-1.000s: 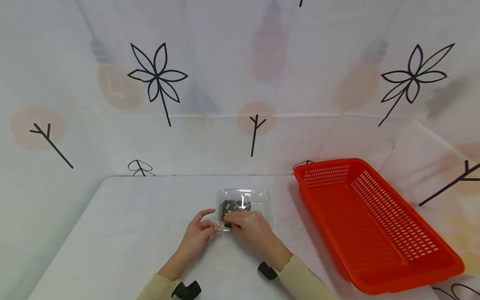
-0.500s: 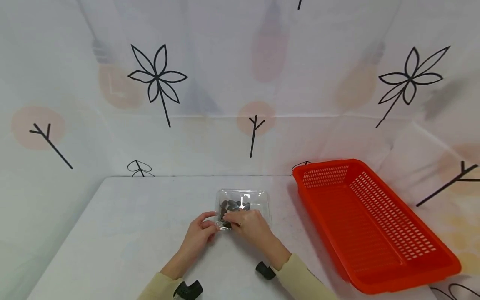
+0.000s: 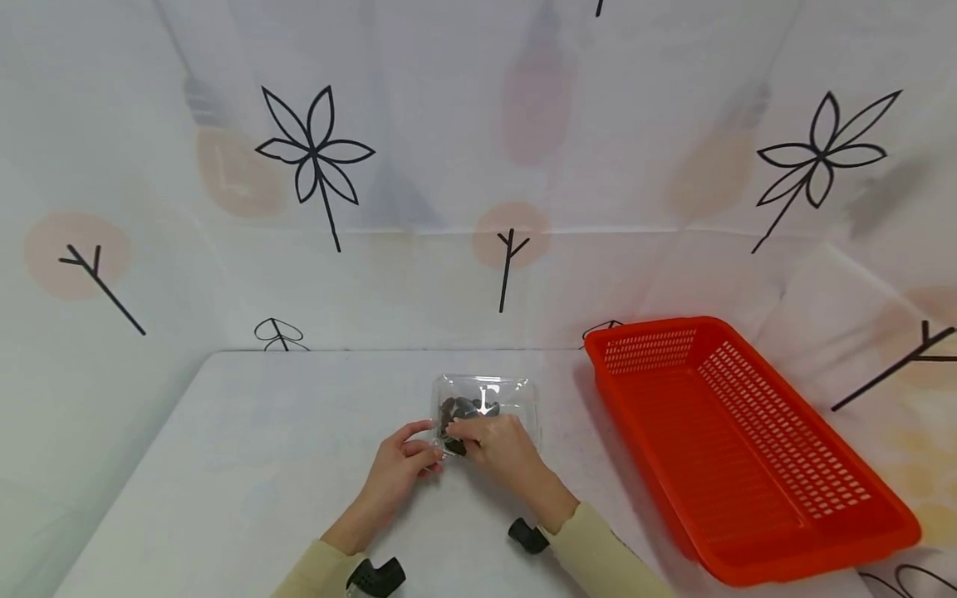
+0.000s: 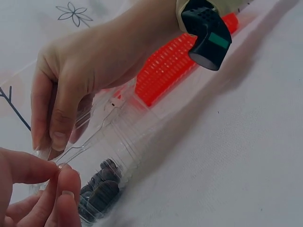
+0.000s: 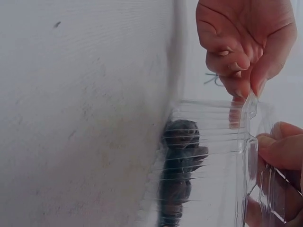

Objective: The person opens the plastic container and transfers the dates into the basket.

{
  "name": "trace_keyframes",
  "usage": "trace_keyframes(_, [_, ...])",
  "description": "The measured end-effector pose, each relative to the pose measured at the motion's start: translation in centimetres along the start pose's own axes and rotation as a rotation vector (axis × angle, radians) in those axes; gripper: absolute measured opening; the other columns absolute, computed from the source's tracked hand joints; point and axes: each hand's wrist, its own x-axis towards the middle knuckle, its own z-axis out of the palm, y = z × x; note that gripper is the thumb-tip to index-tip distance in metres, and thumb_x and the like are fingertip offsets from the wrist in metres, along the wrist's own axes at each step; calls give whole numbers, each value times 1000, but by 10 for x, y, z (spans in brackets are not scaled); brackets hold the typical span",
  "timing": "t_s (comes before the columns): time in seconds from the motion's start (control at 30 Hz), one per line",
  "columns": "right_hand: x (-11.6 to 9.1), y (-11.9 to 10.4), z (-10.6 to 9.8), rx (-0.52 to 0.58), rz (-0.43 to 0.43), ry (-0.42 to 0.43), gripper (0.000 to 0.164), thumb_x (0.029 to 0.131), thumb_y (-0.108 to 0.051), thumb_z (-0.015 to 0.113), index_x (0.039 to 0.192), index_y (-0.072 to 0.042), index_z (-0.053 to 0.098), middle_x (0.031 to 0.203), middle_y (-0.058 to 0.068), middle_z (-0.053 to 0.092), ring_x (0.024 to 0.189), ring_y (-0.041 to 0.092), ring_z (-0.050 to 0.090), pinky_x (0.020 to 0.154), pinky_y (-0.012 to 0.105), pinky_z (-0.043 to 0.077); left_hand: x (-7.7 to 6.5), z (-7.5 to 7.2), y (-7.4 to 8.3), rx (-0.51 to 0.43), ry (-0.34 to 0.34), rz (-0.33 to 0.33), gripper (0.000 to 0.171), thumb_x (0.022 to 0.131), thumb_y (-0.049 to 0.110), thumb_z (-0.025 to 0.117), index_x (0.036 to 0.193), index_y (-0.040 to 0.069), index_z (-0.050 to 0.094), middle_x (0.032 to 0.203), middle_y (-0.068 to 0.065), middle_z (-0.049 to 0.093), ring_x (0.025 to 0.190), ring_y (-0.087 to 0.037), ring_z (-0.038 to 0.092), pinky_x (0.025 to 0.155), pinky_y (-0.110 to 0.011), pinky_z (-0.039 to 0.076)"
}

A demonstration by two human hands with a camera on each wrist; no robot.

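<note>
Left hand barely shifted; pinches clear box edge.

At the fingers, the ribbed box is clear, glossy plastic; near them, dark pieces look smooth. Well to their right, the basket is perforated plastic; below them, the covering looks matt, cloth-like.
</note>
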Motion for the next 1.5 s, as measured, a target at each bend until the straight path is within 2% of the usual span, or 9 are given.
trace_keyframes(0.1, [1,0,-1,33,36,-11,27,73,7,80,91,-13,81,84,-4,76,66,8,68,58,21,53,-1,0,1,-2,-6,4,48,90,2,67,135,-4,51,86,-9,72,71,-19,69,67,-29,53])
trace_keyframes(0.3, [14,2,-13,156,208,75,20,76,3,82,92,-9,81,86,3,76,76,11,72,61,21,54,-1,-6,-1,-41,-1,-15,49,91,4,69,136,-3,50,88,-10,73,72,-19,69,69,-29,55])
trace_keyframes(0.37, [17,2,-16,172,237,74,19,76,1,83,92,-10,82,87,3,76,80,12,73,64,23,55,-1,-7,-3,-52,-9,-19,51,92,6,69,138,-3,49,90,-11,73,73,-19,69,70,-30,55])
trace_keyframes(0.63, [16,-1,-18,174,219,-29,28,77,-5,85,104,-7,79,101,3,75,96,17,72,79,33,57,0,-8,-4,-65,11,-9,50,92,4,68,138,-1,50,90,-10,73,74,-18,68,69,-29,54])
trace_keyframes(0.87, [3,1,-22,39,128,-99,37,76,-2,83,112,-12,77,114,1,72,105,16,68,86,34,55,1,-7,-3,-54,10,-14,51,91,6,70,138,-2,50,90,-8,73,73,-16,67,68,-29,54])
trace_keyframes(1.03, [-11,10,-33,-38,138,-86,43,74,0,84,114,-13,76,118,1,71,109,17,67,93,39,51,0,-9,-4,-64,35,-17,51,90,6,71,137,-1,51,89,-7,72,72,-16,66,68,-28,53])
trace_keyframes(1.17, [-23,21,-41,-45,180,-72,44,71,-3,89,112,-9,76,117,4,71,112,20,65,97,44,47,0,-10,-5,-78,33,-23,51,90,3,70,137,-2,50,87,-6,72,70,-16,65,66,-28,52])
trace_keyframes(1.3, [-33,28,-44,-19,200,-48,44,69,-6,91,111,-6,76,118,8,70,115,26,64,92,41,50,0,-8,-5,-75,17,-16,52,90,3,70,137,-3,48,87,-6,71,70,-15,64,66,-27,52])
trace_keyframes(1.5, [-38,36,-45,-9,121,32,42,65,0,92,104,-4,78,107,14,73,98,26,71,77,37,55,-1,-5,-5,-83,40,-10,53,89,0,70,137,-5,48,83,-3,69,69,-13,61,64,-26,52])
